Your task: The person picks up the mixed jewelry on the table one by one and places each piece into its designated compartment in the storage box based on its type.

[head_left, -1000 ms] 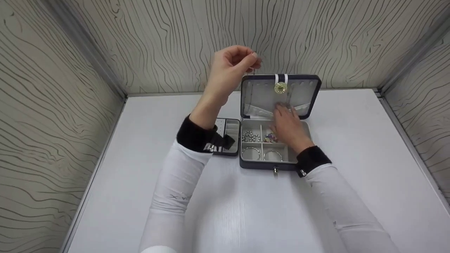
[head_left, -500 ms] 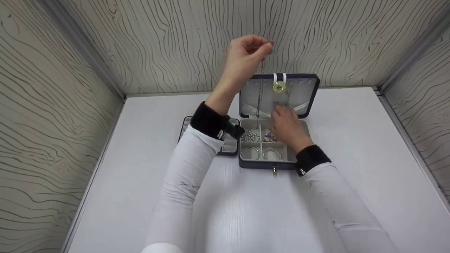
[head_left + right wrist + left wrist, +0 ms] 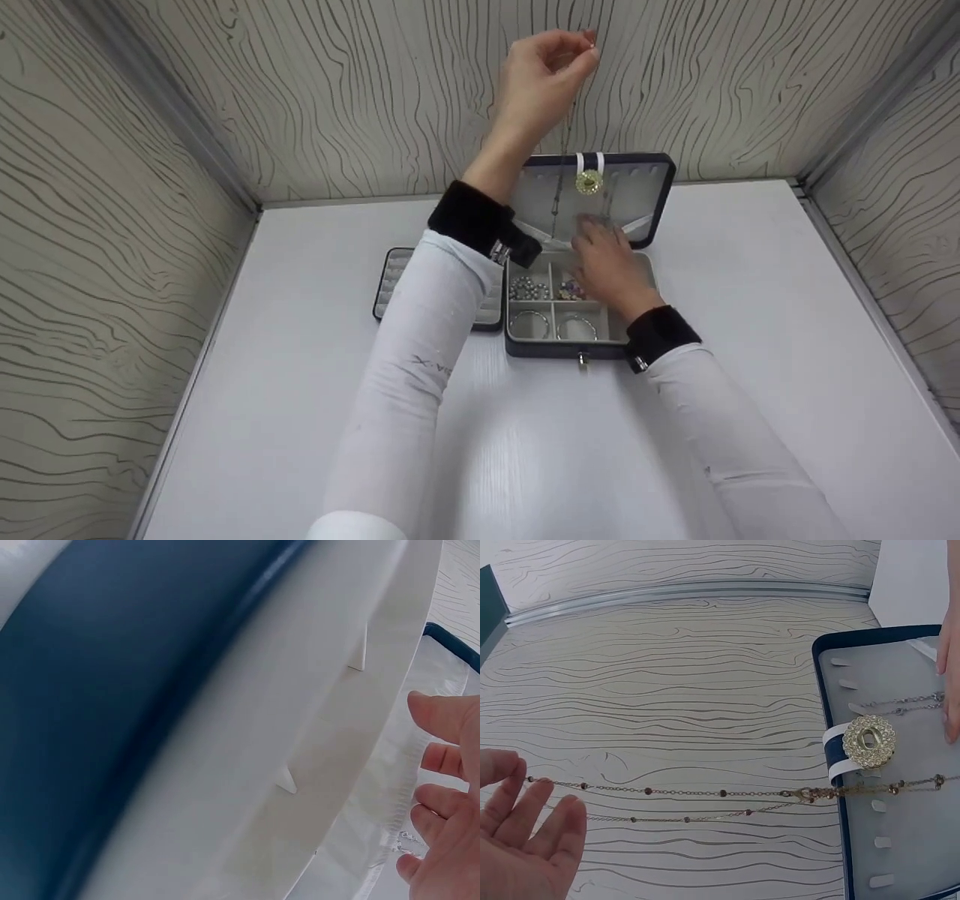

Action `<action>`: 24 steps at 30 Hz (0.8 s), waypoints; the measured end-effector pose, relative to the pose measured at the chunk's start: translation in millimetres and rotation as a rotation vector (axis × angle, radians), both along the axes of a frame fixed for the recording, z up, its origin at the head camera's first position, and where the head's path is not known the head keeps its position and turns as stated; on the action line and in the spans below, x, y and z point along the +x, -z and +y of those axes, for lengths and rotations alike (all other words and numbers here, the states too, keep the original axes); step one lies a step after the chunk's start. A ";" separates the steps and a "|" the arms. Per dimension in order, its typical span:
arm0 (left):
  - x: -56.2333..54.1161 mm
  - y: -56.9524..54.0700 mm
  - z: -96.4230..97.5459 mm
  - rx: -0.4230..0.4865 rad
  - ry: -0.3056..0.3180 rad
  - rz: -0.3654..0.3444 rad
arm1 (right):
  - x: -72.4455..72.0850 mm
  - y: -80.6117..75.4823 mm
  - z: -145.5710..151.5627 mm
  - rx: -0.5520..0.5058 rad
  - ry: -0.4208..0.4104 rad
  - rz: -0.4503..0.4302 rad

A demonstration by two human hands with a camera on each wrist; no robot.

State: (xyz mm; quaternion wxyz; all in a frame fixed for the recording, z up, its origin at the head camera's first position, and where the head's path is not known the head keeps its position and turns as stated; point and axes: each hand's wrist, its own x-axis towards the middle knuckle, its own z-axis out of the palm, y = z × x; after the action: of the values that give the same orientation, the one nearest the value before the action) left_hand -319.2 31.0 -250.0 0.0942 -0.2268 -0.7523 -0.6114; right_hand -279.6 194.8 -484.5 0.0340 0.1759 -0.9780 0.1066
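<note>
My left hand [image 3: 544, 82] is raised above the jewelry box [image 3: 551, 349], pinching a fine necklace [image 3: 648, 791] between thumb and finger. The necklace's gold-coloured chain carries small dark beads. It hangs down in front of the open lid [image 3: 649, 191], past the gold ornate clasp [image 3: 855, 742] on its strap. Low against the inside of the lid, at the white fabric pocket [image 3: 394, 795], my right hand [image 3: 609, 266] reaches in with fingers extended. Another necklace [image 3: 937, 697] hangs inside the lid beside that hand.
Silver-grey beads [image 3: 529, 289], colourful pieces [image 3: 571, 289] and two bangles [image 3: 547, 328] lie in the box's compartments. A dark-edged ring tray [image 3: 382, 311] stands to its left, partly behind my left sleeve. A patterned wall [image 3: 360, 97] rises behind the white table [image 3: 300, 337].
My left hand has risen and moved right, drawing the necklace up so that its chain hangs in front of the lid. My right hand has stayed at the lid's pocket.
</note>
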 end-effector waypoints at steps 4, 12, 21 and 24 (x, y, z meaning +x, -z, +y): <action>-6.5 2.9 4.0 -0.049 -0.010 0.032 | -1.1 1.0 -2.6 0.000 0.002 -0.003; -17.9 27.0 -1.8 -0.069 -0.016 0.021 | -1.2 -0.6 -7.5 0.017 -0.004 -0.032; -25.2 61.9 -7.1 -0.152 0.002 -0.074 | 1.9 -1.8 -6.2 0.044 -0.001 -0.031; -25.8 74.0 -7.9 -0.138 -0.004 -0.105 | 2.6 -1.1 -5.5 0.049 -0.004 -0.015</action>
State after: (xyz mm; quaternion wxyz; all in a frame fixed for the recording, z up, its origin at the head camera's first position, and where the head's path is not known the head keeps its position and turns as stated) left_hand -345.0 23.1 -324.0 0.0402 -0.1989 -0.7968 -0.5691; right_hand -277.1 189.4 -483.4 0.0223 0.1780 -0.9802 0.0840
